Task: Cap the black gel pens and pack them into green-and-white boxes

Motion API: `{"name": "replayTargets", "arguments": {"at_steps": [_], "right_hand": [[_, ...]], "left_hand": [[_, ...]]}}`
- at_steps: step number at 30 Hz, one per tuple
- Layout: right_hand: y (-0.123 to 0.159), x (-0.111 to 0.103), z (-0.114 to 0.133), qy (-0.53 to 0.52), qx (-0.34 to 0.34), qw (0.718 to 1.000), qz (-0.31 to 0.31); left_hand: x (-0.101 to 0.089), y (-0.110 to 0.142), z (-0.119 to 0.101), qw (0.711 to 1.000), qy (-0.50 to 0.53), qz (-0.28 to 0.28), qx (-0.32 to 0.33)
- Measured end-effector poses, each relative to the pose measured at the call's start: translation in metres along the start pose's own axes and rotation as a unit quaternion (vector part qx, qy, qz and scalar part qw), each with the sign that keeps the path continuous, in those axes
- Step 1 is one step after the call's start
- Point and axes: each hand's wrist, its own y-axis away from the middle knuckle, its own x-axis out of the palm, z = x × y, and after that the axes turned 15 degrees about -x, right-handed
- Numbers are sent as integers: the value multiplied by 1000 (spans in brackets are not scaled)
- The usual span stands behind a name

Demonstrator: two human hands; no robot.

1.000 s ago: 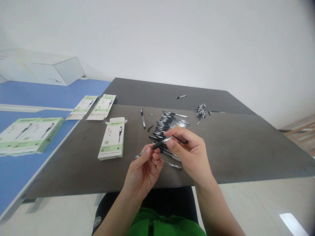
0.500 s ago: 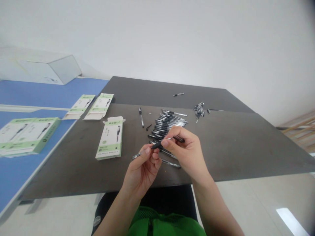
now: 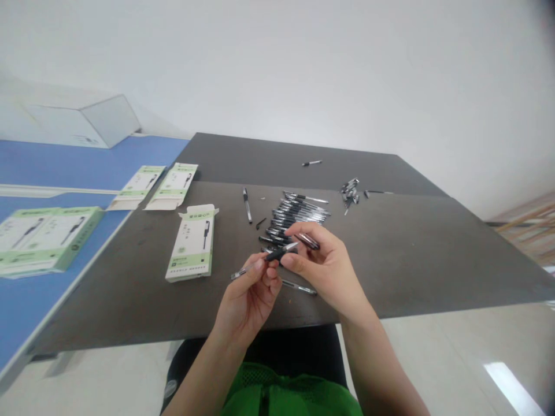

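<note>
Between thumb and fingers, my left hand (image 3: 250,289) grips an uncapped gel pen (image 3: 277,253). The pen has a clear barrel, a black rubber grip and a pale cone tip that points up and to the right. My right hand (image 3: 327,260) is beside that tip, its thumb and forefinger slightly apart around it. A dark, shiny pen cap (image 3: 309,240) is tucked in the curled right fingers, partly hidden. Right behind my hands lies a pile of black-gripped pens (image 3: 299,211). One pen (image 3: 300,287) lies on the near side, partly covered by the hands.
An open pen box (image 3: 191,242) lies left of the pile. More boxes (image 3: 172,186) are farther back and on the blue table (image 3: 143,151). Loose pens (image 3: 247,205) and a small heap of caps and parts (image 3: 350,192) lie on the dark table (image 3: 403,248).
My right thumb and forefinger have come away from the front of the pen, so its pale tip now shows. The left hand keeps its hold. The view has shifted slightly.
</note>
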Motion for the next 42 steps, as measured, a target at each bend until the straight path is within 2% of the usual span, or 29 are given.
{"name": "replayTargets", "arguments": {"at_steps": [5, 8, 11, 17, 22, 24, 29, 32, 37, 39, 42], "right_hand": [[2, -3, 0, 10, -49, 999, 19], [1, 0, -3, -10, -17, 1000, -24], [1, 0, -3, -21, 16, 999, -29], [2, -6, -1, -32, -37, 999, 20], [1, 2, -6, -16, 8, 999, -30], [1, 1, -7, -22, 30, 999, -23], [4, -7, -4, -36, -15, 999, 3], [6, -5, -8, -29, -21, 999, -26], [9, 5, -18, -29, 13, 996, -87], [10, 4, -19, -33, 14, 997, -67], [11, -6, -15, -65, 10, 998, -4]], "left_hand": [[-3, 0, 2, 1000, -8, 1, -1], [-4, 0, 2, 1000, -12, 1, 2], [-4, -1, 2, 1000, -17, -1, 5], [-4, -2, 2, 999, -35, -3, 5], [-5, -3, 1, 999, -42, -15, 12], [-6, -2, 1, 999, -47, -21, 15], [-6, -2, 3, 997, -63, -35, 26], [-4, -2, 4, 995, -78, -43, 48], [-5, -1, 2, 986, -115, -53, 105], [-6, -1, 1, 984, -127, -54, 113], [-7, 0, -2, 982, -139, -54, 115]]}}
